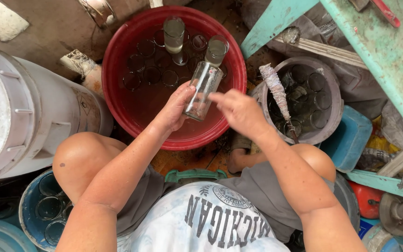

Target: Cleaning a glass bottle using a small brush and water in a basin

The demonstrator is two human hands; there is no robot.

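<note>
Over the near rim of the round red plastic basin point(117, 42), the left hand point(177, 106) clamps a clear glass bottle point(203, 91) while the right hand point(239, 111), fingers loosely together, touches it.

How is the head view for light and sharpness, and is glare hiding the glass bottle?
Head view: soft, even daylight with no hard shadows; the clear glass bottle held in the left hand is sharp, with only faint highlights; the right hand beside it is slightly soft; the water in the red basin is murky, dimming the sunken jars; edges bend a little from the wide lens.
</note>
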